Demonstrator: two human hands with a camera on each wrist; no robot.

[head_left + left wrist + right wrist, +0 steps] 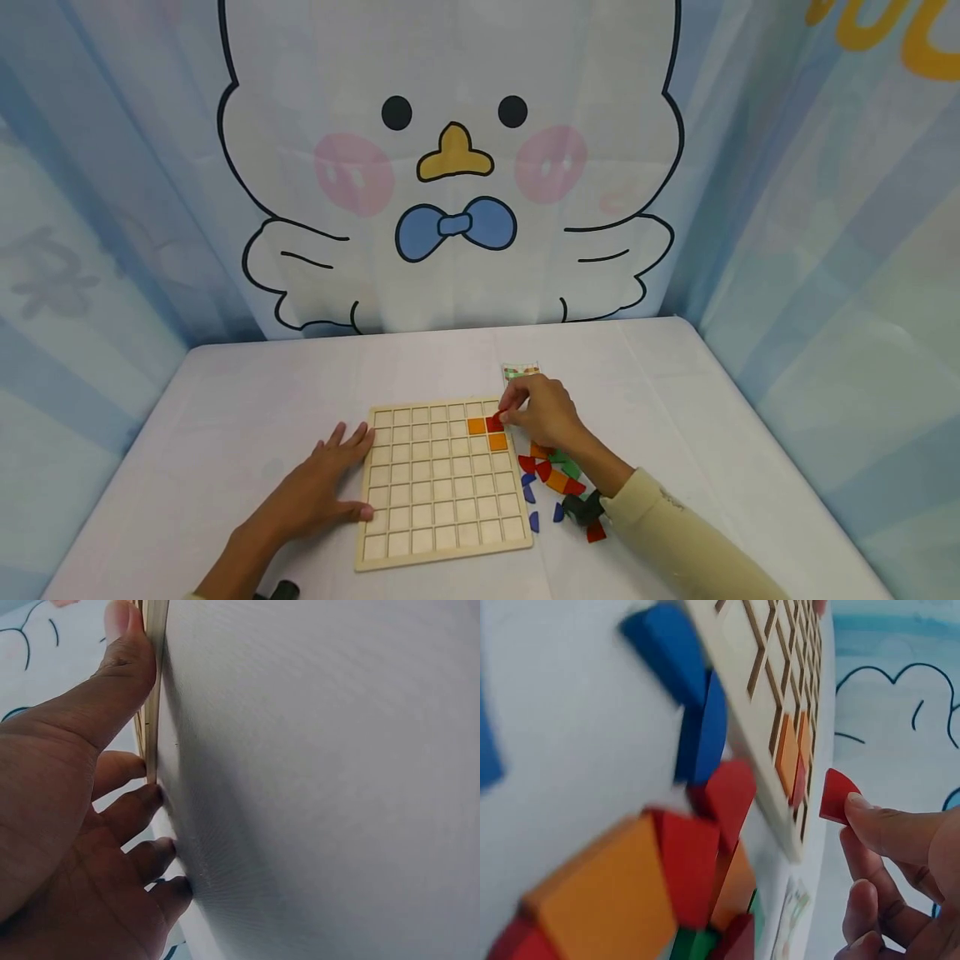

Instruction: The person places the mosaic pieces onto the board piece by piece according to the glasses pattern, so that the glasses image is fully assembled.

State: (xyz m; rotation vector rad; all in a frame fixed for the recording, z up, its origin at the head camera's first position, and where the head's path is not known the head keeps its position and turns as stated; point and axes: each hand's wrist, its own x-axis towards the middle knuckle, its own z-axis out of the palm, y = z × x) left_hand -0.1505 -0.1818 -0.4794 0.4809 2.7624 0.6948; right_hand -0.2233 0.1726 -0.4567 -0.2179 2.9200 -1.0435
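A wooden grid board [431, 492] lies on the white table. My left hand [325, 477] rests at its left edge, fingers spread; in the left wrist view the thumb [127, 664] presses against the board's side. Above the board's far right corner, my right hand [549, 414] pinches a red quarter-circle block [835, 796] between thumb and finger. Just under that hand, a red block [492, 425] sits in a cell. An orange block [477, 427] fills the cell to its left, and another orange block [498, 442] lies in the row nearer me.
Right of the board lie loose blocks: red [543, 471], orange [557, 481], green [572, 471] and blue [528, 493], partly behind the right forearm. A small printed card [520, 370] lies beyond the right hand. Patterned curtains [817, 275] surround the table [277, 392].
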